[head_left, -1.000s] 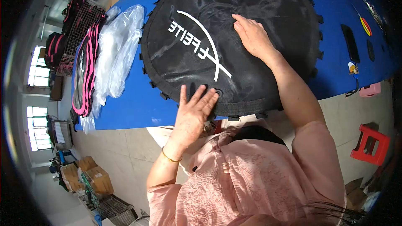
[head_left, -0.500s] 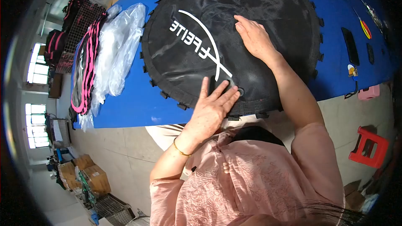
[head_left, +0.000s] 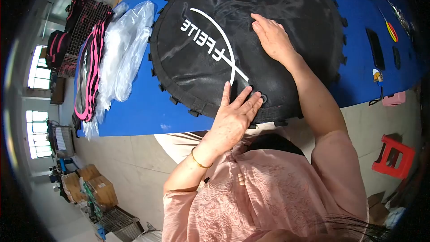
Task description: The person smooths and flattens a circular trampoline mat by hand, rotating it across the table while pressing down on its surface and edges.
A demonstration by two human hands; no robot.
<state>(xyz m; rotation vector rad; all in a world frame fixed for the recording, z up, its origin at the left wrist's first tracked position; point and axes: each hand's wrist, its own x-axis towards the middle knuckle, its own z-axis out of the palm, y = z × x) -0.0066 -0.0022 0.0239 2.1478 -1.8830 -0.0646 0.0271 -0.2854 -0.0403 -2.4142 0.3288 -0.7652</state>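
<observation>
Head view | we log left hand [head_left: 233, 120]: fingers spread, on black disc [head_left: 244, 47], eyelet [head_left: 264, 98] beside fingertips | right hand [head_left: 272, 39]: fingers together, disc beneath

Black round mat [head_left: 244, 47] lies wrinkled on blue table [head_left: 121, 124]; white mirrored lettering [head_left: 197, 38] at its 9 o'clock. Left hand [head_left: 234, 118] rests, fingers spread, at mat's 6 o'clock, just beside an eyelet [head_left: 263, 98]. Right hand [head_left: 274, 39] lies near centre, toward 3. Clear plastic [head_left: 130, 49] off mat at 9, black phone-shaped object [head_left: 375, 48] at 3, red stool [head_left: 406, 157] at 4.
</observation>
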